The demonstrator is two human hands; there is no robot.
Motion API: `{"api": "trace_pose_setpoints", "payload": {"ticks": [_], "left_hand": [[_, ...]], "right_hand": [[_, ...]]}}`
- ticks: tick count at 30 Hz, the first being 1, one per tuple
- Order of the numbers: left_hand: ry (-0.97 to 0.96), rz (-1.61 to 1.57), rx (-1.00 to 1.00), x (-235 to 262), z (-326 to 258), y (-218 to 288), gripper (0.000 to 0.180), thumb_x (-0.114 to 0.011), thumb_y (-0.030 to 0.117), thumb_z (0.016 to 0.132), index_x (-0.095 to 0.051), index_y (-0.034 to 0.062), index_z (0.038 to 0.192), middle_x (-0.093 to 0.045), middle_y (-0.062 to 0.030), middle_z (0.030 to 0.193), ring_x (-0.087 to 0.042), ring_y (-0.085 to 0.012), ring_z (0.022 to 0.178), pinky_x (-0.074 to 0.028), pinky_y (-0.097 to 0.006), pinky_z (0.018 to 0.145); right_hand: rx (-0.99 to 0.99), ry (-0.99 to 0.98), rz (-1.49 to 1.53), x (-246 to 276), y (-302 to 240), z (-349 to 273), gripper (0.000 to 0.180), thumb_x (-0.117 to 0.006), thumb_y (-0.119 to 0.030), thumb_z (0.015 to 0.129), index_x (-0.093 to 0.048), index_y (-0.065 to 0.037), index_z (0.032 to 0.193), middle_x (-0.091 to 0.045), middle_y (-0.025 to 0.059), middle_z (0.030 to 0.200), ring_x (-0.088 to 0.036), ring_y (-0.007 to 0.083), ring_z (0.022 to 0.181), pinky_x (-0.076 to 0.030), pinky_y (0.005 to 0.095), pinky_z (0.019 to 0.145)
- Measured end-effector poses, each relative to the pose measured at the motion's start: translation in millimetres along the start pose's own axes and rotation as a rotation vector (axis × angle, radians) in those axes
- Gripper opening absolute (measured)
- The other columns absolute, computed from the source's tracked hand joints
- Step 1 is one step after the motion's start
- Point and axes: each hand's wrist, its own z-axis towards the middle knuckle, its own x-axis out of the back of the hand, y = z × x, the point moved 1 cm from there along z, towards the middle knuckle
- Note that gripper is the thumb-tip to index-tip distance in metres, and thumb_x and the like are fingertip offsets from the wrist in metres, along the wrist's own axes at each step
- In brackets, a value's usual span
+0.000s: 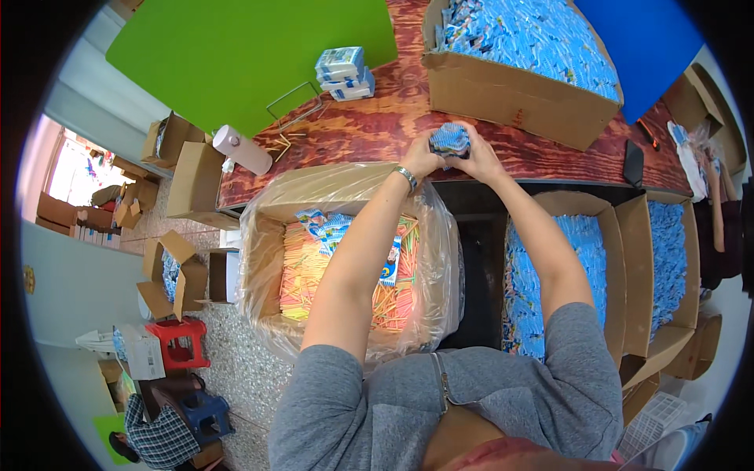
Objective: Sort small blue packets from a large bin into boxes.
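Over the near edge of the red-stained wooden table, both my hands are closed around a small stack of blue-and-white packets point(450, 139). My left hand point(421, 159), with a metal watch or bracelet at the wrist, grips its left side. My right hand point(481, 162) grips the right side. Below my left forearm stands a carton with a clear plastic liner point(441, 259), holding many thin coloured sticks point(297, 271). A few loose blue packets point(336, 229) lie on the sticks. Just beyond my hands is a large cardboard box point(510, 98) full of similar blue packets.
Stacked packets point(345, 74) sit by a wire stand point(294, 106) and a green sheet point(259, 55). A pale pink bottle point(242, 149) stands at the table's left. Two boxes of blue packets point(561, 251) are right of me. A dark phone-like object point(633, 164) lies on the right. Other people sit nearby.
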Motion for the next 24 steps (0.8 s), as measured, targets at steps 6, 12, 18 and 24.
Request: {"api": "trace_pose_setpoints", "payload": {"ticks": [6,12,18,24], "left_hand": [[0.026,0.073,-0.019,-20,0,7,0.059,-0.067,-0.007,0.063,-0.055,0.0027,0.120,-0.064,-0.0077,0.100,-0.062,-0.0158,0.088,-0.051,-0.031,0.080],[-0.297,-0.039,0.054,-40,-37,60,0.072,-0.054,-0.015,0.065,-0.045,0.0041,0.134,-0.055,-0.0115,0.126,-0.056,-0.0241,0.113,-0.051,-0.035,0.090],[-0.395,0.157,0.018,-64,-72,61,0.064,-0.057,-0.008,0.080,-0.040,0.0024,0.141,-0.045,-0.0158,0.143,-0.049,-0.0291,0.126,-0.042,-0.041,0.103],[-0.430,0.146,0.088,-72,-97,54,0.058,-0.058,-0.009,0.083,-0.044,0.0003,0.138,-0.049,-0.0150,0.138,-0.052,-0.0256,0.121,-0.047,-0.036,0.098]], "right_hand": [[0.004,0.027,0.006,13,4,-3,0.081,-0.083,-0.023,0.068,-0.039,-0.008,0.134,-0.060,0.0175,0.119,-0.061,0.0298,0.109,-0.048,0.0397,0.091],[-0.010,0.344,0.134,32,-22,-72,0.062,-0.082,-0.022,0.070,-0.047,-0.005,0.118,-0.062,0.0137,0.097,-0.063,0.0241,0.091,-0.050,0.0361,0.081],[-0.437,0.506,0.385,86,-17,-294,0.065,-0.081,-0.017,0.075,-0.040,-0.006,0.125,-0.063,0.0125,0.109,-0.062,0.0158,0.094,-0.052,0.0328,0.079],[-0.827,0.934,0.474,92,20,-567,0.068,-0.073,0.000,0.081,-0.029,-0.005,0.133,-0.061,0.0153,0.116,-0.061,0.0205,0.105,-0.053,0.0323,0.086]]}}
